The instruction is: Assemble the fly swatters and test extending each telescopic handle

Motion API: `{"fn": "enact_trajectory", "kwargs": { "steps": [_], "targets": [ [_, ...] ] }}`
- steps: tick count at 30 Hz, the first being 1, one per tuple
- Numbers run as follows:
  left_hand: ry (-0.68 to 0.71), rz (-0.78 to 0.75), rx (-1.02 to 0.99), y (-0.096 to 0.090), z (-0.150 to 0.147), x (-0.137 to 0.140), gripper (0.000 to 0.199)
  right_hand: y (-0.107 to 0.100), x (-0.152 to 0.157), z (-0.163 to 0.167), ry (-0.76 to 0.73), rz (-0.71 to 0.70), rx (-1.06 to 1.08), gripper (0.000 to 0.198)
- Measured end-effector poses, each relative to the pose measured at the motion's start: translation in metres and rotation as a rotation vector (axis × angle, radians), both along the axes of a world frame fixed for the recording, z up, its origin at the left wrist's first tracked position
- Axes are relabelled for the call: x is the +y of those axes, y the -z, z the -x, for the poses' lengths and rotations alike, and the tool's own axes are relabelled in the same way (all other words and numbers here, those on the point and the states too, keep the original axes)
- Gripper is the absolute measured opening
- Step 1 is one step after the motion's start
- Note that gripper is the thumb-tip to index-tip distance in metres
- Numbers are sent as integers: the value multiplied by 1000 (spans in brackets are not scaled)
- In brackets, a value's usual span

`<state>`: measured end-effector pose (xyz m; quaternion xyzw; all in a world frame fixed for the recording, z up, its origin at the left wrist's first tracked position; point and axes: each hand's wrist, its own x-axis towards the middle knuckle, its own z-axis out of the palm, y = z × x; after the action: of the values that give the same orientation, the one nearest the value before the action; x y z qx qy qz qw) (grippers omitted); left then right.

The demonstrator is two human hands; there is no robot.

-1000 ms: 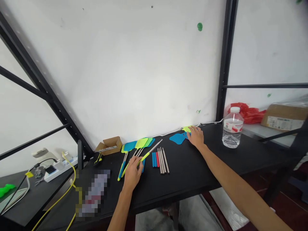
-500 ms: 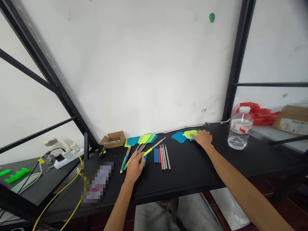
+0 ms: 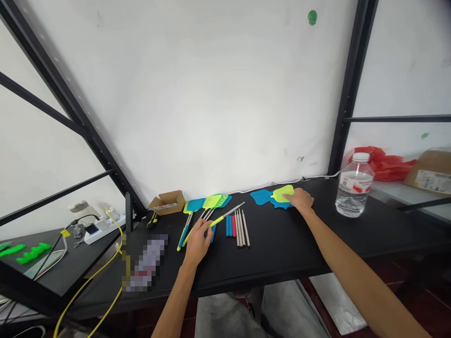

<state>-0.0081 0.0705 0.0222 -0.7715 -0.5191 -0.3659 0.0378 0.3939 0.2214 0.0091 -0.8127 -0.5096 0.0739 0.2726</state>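
My left hand (image 3: pixel 198 241) is closed around a yellow-green handle (image 3: pixel 216 221) with a thin metal rod pointing up and right. At the right, my right hand (image 3: pixel 301 199) grips the edge of a yellow-green fly swatter head (image 3: pixel 282 192), its fingertips partly hidden. Blue swatter heads (image 3: pixel 261 196) lie beneath and beside that one. Left of centre, several assembled fly swatters (image 3: pixel 211 202) overlap with blue and yellow-green heads. Between my hands lie two blue handles and a red handle (image 3: pixel 233 226), next to several metal rods (image 3: pixel 243 230).
A clear water bottle (image 3: pixel 354 185) stands at the right, before a red plastic bag (image 3: pixel 391 166) and a cardboard box (image 3: pixel 431 171). An open small carton (image 3: pixel 167 203) sits at the back left. Black frame posts (image 3: pixel 347 94) flank the black table (image 3: pixel 282 249); yellow cable (image 3: pixel 89 286) hangs at left.
My right hand has drawn the yellow-green swatter head slightly, showing more of the blue head under it. My left hand keeps its hold on the handle. The view has shifted slightly.
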Motion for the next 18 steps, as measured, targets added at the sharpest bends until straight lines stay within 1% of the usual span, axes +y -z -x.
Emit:
{"fn": "enact_trajectory", "kwargs": {
  "steps": [2,4,6,8,9,11,13,15,18],
  "targets": [
    [-2,1,-5,0,0,0,29,2,1,-1,1,-122,35,48],
    [-6,3,-8,0,0,0,29,2,3,1,-15,-296,82,45],
    [-8,3,-11,0,-1,0,29,2,3,7,-78,-450,185,41],
    [-7,-4,-16,0,-1,0,29,0,1,19,-193,-532,375,40],
    [-7,-8,-18,0,-1,0,29,-1,-1,27,-264,-544,499,40],
    [-10,-11,-17,0,0,0,29,-1,-6,46,-417,-520,763,41],
    [-13,-6,-14,-1,0,-1,29,1,-13,65,-539,-474,936,42],
    [-13,-4,-14,-1,0,-1,30,3,-18,78,-617,-428,1002,42],
    [-7,-12,-25,-2,-1,-1,31,6,-24,87,-679,-369,1024,43]
  ]
}}
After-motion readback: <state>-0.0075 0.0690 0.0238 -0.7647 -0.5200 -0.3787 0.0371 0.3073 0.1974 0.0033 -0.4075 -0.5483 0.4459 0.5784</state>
